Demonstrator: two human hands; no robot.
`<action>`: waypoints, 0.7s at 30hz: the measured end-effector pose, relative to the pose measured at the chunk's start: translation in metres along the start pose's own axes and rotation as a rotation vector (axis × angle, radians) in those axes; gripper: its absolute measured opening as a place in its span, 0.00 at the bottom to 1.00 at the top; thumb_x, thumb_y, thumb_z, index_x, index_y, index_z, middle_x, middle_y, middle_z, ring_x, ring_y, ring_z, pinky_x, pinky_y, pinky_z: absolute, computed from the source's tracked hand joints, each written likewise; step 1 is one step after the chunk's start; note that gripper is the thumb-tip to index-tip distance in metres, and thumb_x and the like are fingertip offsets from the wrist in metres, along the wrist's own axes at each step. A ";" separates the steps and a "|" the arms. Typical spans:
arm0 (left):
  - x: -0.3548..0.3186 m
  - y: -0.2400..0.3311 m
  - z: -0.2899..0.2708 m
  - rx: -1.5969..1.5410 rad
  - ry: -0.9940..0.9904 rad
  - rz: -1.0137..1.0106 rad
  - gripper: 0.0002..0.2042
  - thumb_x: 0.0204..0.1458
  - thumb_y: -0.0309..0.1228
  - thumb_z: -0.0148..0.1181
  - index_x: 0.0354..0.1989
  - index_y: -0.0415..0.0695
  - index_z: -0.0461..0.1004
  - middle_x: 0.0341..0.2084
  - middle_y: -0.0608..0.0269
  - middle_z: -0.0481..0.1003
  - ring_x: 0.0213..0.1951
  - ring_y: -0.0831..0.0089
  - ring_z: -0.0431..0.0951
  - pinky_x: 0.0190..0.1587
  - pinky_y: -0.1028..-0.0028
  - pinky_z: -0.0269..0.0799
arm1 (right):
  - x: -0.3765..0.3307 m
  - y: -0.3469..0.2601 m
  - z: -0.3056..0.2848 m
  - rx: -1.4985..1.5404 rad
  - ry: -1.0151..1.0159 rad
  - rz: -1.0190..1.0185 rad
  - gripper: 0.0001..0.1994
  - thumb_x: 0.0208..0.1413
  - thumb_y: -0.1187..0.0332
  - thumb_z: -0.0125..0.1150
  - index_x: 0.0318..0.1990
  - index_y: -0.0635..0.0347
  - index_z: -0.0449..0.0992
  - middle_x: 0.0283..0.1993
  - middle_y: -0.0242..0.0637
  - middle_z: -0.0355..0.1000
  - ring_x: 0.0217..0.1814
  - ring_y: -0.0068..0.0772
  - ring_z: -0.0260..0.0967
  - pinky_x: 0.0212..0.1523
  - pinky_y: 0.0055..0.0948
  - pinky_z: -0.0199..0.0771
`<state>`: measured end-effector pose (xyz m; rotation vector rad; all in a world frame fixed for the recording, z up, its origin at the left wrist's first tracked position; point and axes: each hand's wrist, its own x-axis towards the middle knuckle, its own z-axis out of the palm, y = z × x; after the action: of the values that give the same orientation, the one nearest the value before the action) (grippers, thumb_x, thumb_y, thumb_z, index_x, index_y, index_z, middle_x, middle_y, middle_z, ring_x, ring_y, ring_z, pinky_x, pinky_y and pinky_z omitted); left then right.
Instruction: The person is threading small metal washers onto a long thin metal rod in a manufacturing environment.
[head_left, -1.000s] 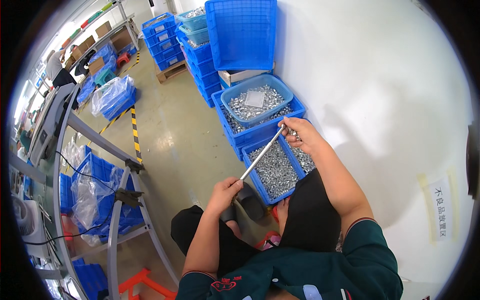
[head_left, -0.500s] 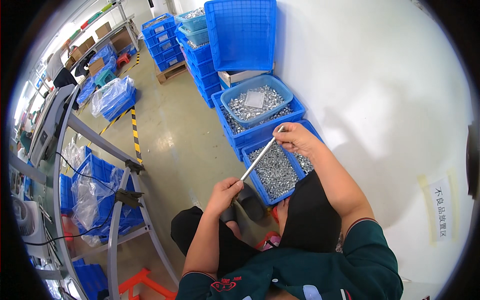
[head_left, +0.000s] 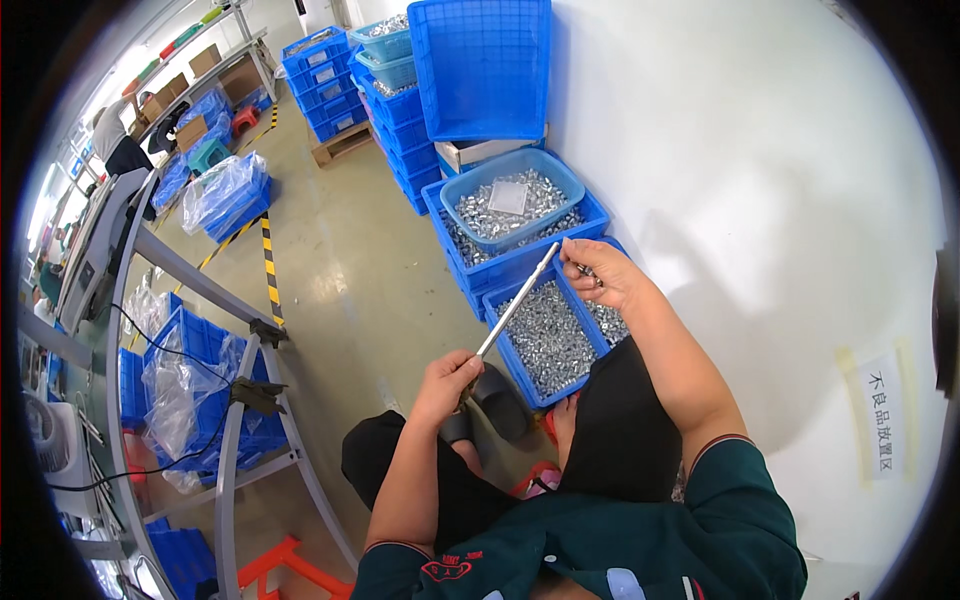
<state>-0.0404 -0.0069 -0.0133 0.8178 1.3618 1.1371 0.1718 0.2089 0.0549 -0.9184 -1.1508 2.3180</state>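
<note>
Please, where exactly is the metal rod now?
In the head view, the metal rod slants near the centre, from the left hand up to the fingers of the right hand.

**Passage left of centre, crowding on the right**

A hand could pass over the floor between the grey frame on the left and the blue bin on the right. Above this bin's far left corner slants the rod, from left hand toward right hand. Farther off, the light-blue tub obstructs; the white wall closes the right side.
</note>
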 end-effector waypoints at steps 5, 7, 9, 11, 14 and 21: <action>0.000 -0.002 0.000 0.008 0.001 0.013 0.10 0.53 0.35 0.51 0.27 0.41 0.70 0.15 0.73 0.63 0.19 0.84 0.62 0.22 0.82 0.55 | 0.004 0.001 -0.002 0.116 0.082 0.056 0.13 0.56 0.60 0.51 0.36 0.62 0.68 0.25 0.32 0.63 0.16 0.13 0.52 0.10 0.12 0.47; 0.000 0.000 0.001 0.010 -0.002 0.037 0.10 0.53 0.34 0.51 0.26 0.41 0.71 0.15 0.73 0.63 0.19 0.84 0.62 0.22 0.82 0.55 | 0.005 0.000 -0.007 0.242 0.040 0.084 0.12 0.57 0.62 0.48 0.36 0.63 0.68 0.26 0.34 0.64 0.17 0.15 0.53 0.10 0.13 0.49; 0.000 -0.002 0.001 0.012 -0.003 0.046 0.10 0.53 0.34 0.51 0.26 0.41 0.71 0.15 0.73 0.63 0.19 0.84 0.62 0.22 0.82 0.55 | 0.005 0.000 -0.008 0.249 0.035 0.070 0.10 0.57 0.64 0.47 0.36 0.63 0.68 0.27 0.35 0.65 0.16 0.15 0.53 0.10 0.13 0.50; 0.001 -0.004 -0.001 0.015 -0.002 0.055 0.10 0.53 0.34 0.51 0.26 0.41 0.71 0.15 0.73 0.63 0.19 0.84 0.62 0.22 0.82 0.55 | 0.006 0.001 -0.008 0.254 0.028 0.057 0.09 0.57 0.66 0.47 0.36 0.63 0.68 0.27 0.36 0.65 0.16 0.16 0.53 0.09 0.13 0.50; 0.002 -0.006 -0.003 0.036 -0.002 0.021 0.10 0.53 0.35 0.52 0.29 0.41 0.72 0.15 0.72 0.65 0.19 0.84 0.63 0.20 0.82 0.56 | 0.007 0.003 -0.009 0.219 0.033 0.012 0.08 0.56 0.67 0.50 0.35 0.63 0.68 0.28 0.36 0.66 0.16 0.16 0.53 0.09 0.13 0.50; 0.000 -0.001 0.001 0.012 -0.032 0.031 0.11 0.53 0.35 0.52 0.27 0.41 0.71 0.15 0.72 0.64 0.19 0.84 0.62 0.22 0.82 0.55 | 0.005 0.002 -0.003 0.287 0.079 -0.048 0.11 0.54 0.63 0.56 0.33 0.62 0.68 0.25 0.32 0.62 0.15 0.14 0.51 0.10 0.12 0.48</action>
<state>-0.0391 -0.0071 -0.0142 0.8656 1.3349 1.1362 0.1701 0.2124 0.0505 -0.8562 -0.7738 2.3083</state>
